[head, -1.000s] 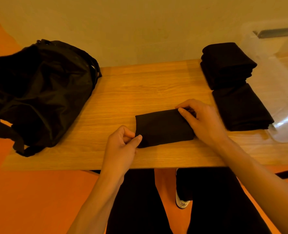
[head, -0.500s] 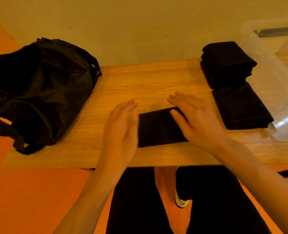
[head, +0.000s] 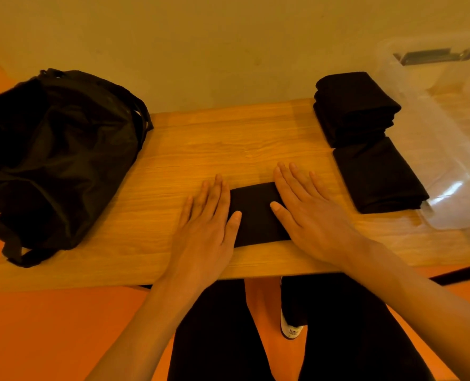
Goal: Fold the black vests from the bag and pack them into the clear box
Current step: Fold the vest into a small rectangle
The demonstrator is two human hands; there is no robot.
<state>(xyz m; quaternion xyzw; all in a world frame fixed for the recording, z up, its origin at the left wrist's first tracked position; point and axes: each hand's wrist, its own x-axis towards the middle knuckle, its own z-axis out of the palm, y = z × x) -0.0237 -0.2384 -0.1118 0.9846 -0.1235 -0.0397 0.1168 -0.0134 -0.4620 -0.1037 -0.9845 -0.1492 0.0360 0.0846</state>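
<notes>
Left hand [head: 205,229] and right hand [head: 308,215] both lie palm down with straight fingers, gripping nothing, pressing on a small folded black vest [head: 255,215] near the front edge of a wooden table [head: 228,138].

At the far left, a large black bag [head: 57,160] slumps on the table's left end, with its straps trailing over the near edge. To its right is a bare stretch of wood, then the left hand, which covers the vest's left end with its thumb resting on the fabric. Only the middle of the vest shows, as a dark band between the two hands. The right hand covers the vest's right end, fingers angled toward the far left.

Further right, well apart from the hands, sit two piles of folded black vests. The far pile [head: 354,108] is taller and several layers deep. The near pile [head: 379,177] is lower and touches it. Just beside them, at the right edge, is the clear box [head: 448,133], with a grey latch [head: 434,55] at its far rim.

Below the table are the person's legs in black trousers [head: 214,339], a white shoe [head: 291,329] and an orange floor [head: 49,325].
</notes>
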